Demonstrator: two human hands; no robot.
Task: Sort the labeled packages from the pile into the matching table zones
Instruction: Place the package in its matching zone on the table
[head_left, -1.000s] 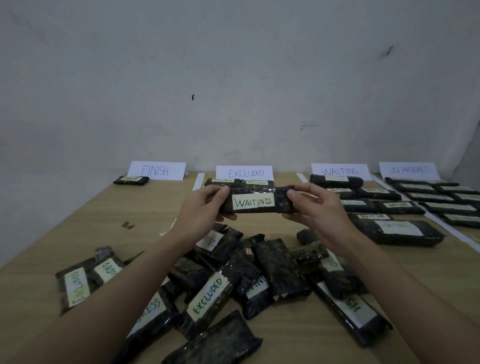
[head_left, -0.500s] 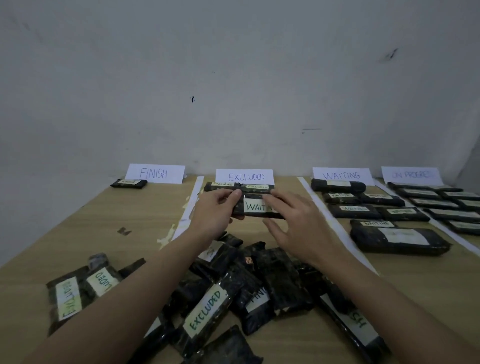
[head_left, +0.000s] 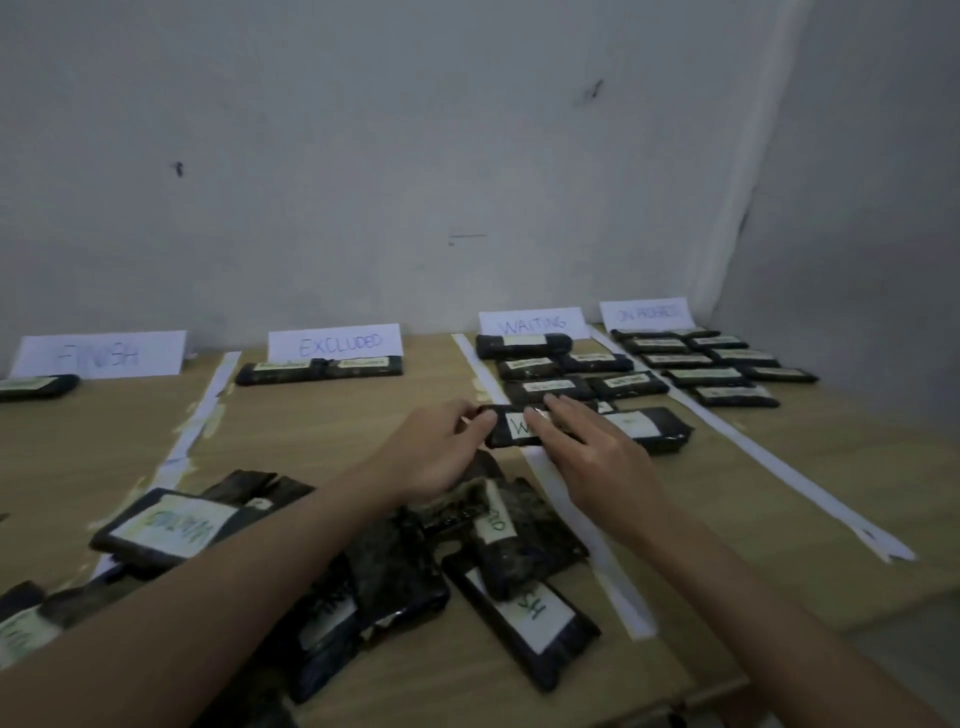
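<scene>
A black package labelled WAITING (head_left: 511, 428) is low over the table, across the far end of a white strip (head_left: 576, 525), at the near left corner of the WAITING zone. My left hand (head_left: 436, 447) grips its left end. My right hand (head_left: 587, 447) lies over its top with the fingers stretched flat and apart; its thumb is hidden. The pile (head_left: 395, 566) of black labelled packages sits below my forearms. Paper signs stand against the wall: FINISH (head_left: 98, 356), EXCLUDED (head_left: 337, 343), WAITING (head_left: 532, 323), ON PROGRESS (head_left: 647, 313).
Several packages lie in rows below the WAITING sign (head_left: 550, 387) and the ON PROGRESS sign (head_left: 727, 376). Two lie below EXCLUDED (head_left: 319, 369), one below FINISH (head_left: 36, 387). More white strips (head_left: 202, 415) (head_left: 779, 467) divide the wooden table (head_left: 322, 431). Its right edge (head_left: 883, 597) is close.
Both hands carried the WAITING package down and to the right, from in front of the EXCLUDED sign to the WAITING zone's edge. My right hand shifted from its end to lying over its top.
</scene>
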